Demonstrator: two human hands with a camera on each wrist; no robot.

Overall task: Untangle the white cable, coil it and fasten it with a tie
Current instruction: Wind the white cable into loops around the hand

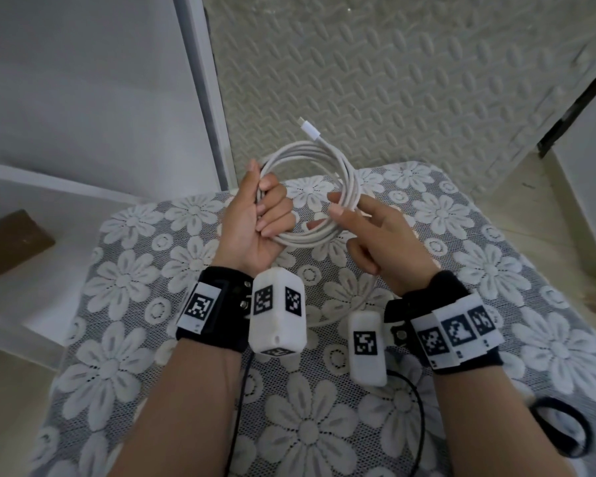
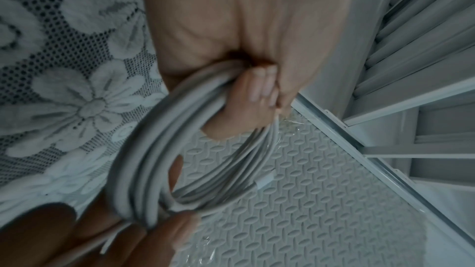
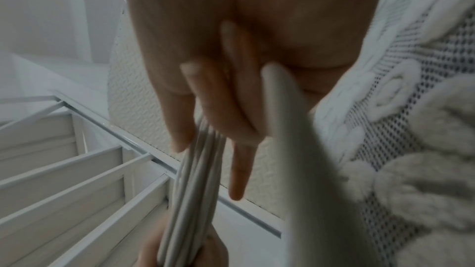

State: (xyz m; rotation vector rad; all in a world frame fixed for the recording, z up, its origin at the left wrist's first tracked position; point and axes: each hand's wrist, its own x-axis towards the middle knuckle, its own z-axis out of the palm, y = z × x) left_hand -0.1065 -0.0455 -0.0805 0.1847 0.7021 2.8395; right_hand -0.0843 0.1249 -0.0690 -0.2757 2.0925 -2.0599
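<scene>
Already the white cable (image 1: 310,187) sits in several round loops above the lace-covered table (image 1: 496,235), seen from the head camera. The left hand (image 1: 255,215) has its fingers curled round one side of the bundle, while the right hand (image 1: 369,232) pinches the opposite side between thumb and forefinger, its other fingers loose. One plug end (image 1: 308,127) sticks out free at the top — if it catches on anything as the coil turns, a loop could be dragged out. A black band (image 1: 561,426) lies on the table near the right forearm; it may be the tie, though I cannot be sure.

From the left wrist, the cable (image 2: 154,149) runs through the left hand (image 2: 231,38), whose fingertips (image 2: 262,86) press the strands into the palm. That grip looks firm.

From the right wrist, the strands (image 3: 195,180) pass between the right hand's fingers (image 3: 213,96), and a loose length (image 3: 295,139) runs close past the lens. Here lies the risk, I judge — once the right hand lets go to fetch a tie, the springy loops may splay, and that trailing length could snag.
</scene>
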